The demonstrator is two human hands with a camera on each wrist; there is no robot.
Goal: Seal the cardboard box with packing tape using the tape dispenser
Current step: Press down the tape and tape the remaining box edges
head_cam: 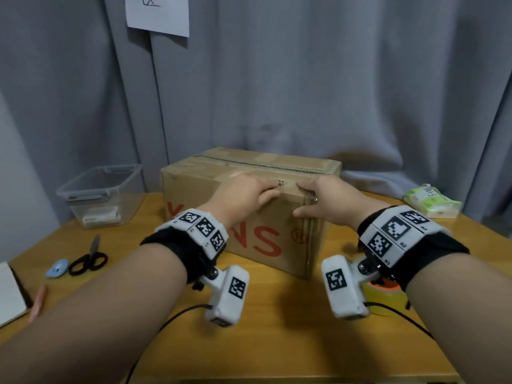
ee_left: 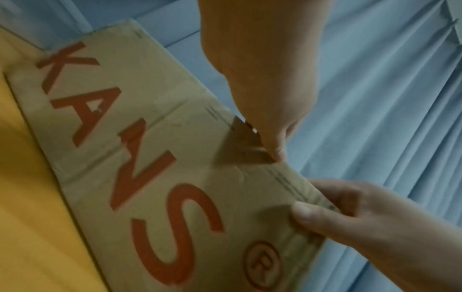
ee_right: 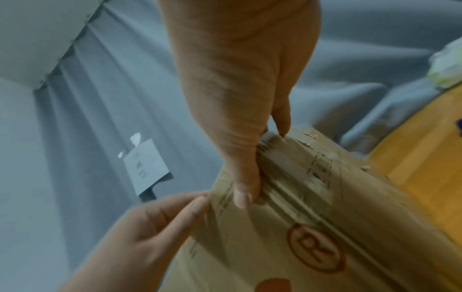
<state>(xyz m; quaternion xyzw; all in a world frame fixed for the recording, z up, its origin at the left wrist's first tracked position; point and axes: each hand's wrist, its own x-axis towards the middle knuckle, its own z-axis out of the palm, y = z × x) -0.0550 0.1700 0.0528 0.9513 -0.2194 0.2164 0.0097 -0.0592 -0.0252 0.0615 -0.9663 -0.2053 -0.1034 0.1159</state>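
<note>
A grey curtain [head_cam: 304, 79] hangs behind everything, with a white sheet of paper [head_cam: 158, 15] fixed high on it. In front of it a yellow wooden surface [head_cam: 277, 328] carries the cardboard box [head_cam: 249, 217], which sits near the far middle, its long axis running left to right and slightly skewed, so its right near corner points toward the person. Its flaps are closed, a dark seam runs along the top lengthwise, and red letters reading KANS show upside down on the near side. The left hand [head_cam: 243, 194] lies on the box's near top edge with fingers bent over onto the top and the thumb down the near face. The right hand [head_cam: 324, 198] grips the same edge just beside it, fingers over the top and thumb pressed on the near face; the two hands nearly touch. Whether either pinches a tape end I cannot tell. A clear plastic container [head_cam: 102, 195] stands to the left of the box, well apart. A pack of wipes [head_cam: 432, 202] lies at the far right. The tape dispenser [head_cam: 385, 293], with a yellowish roll and orange part, sits near the right front, mostly hidden under the right wrist. Black-handled scissors [head_cam: 88, 259] lie at the left, beside a small blue object [head_cam: 56, 268].
</note>
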